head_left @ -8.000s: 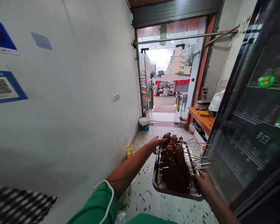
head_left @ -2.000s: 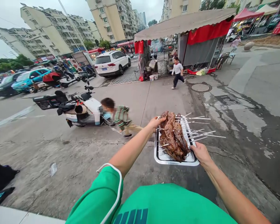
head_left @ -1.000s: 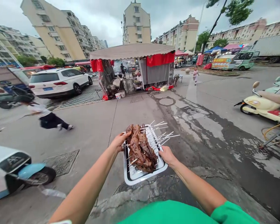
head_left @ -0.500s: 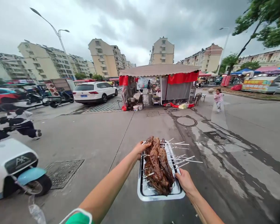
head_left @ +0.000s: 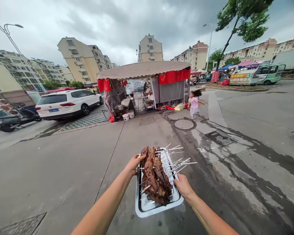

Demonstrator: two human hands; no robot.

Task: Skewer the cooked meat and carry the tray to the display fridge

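A shiny metal tray (head_left: 147, 212) is held out in front of me above the pavement. Piled on it are browned, seasoned meat skewers (head_left: 154, 176), their pale sticks (head_left: 180, 161) jutting out past the right rim. My left hand (head_left: 134, 164) is closed on the tray's left edge, with the thumb up against the meat. At the right edge, my right hand (head_left: 183, 185) grips the rim with the thumb on top. Fingers under the tray are hidden.
Ahead stands a canopied food stall (head_left: 144, 70) with buckets (head_left: 125, 117) at its front. A person in pink (head_left: 194, 103) runs at its right. A white car (head_left: 70, 101) is parked left. Manhole covers (head_left: 185, 124) and wet streaks mark the ground.
I have come closer to the stall, and the view has turned right. The white scooter at the left has left the view. The person in pink is nearer the stall. Both hands still hold the tray.
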